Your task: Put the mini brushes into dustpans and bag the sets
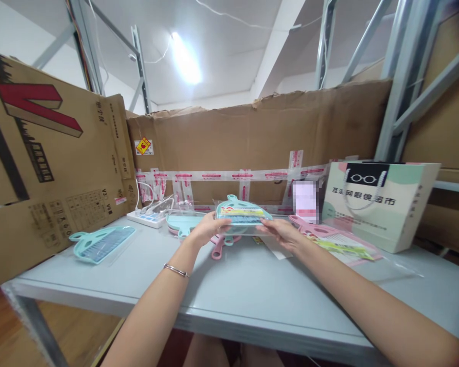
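Note:
Between my two hands is a turquoise dustpan and brush set [243, 211] in clear plastic wrap with a printed card, raised above the table. My left hand [208, 230] grips its left edge, thumb on top. At the opposite edge, my right hand [282, 234] pinches the wrap. Partly hidden beneath and behind lie turquoise and pink pieces, among them a pink handle [217, 250] and a turquoise dustpan [181, 223]. To the left lies another turquoise dustpan with a brush [105, 243]. A pink dustpan set [340, 242] with a yellow-green card rests to the right.
A grey table [214, 295] carries everything. A white power strip [147, 218] with cables sits at the back left. A paper bag [378, 204] and a blurred upright phone-like panel [306, 201] stand at the right. Cardboard boxes [222, 137] wall the back and left side.

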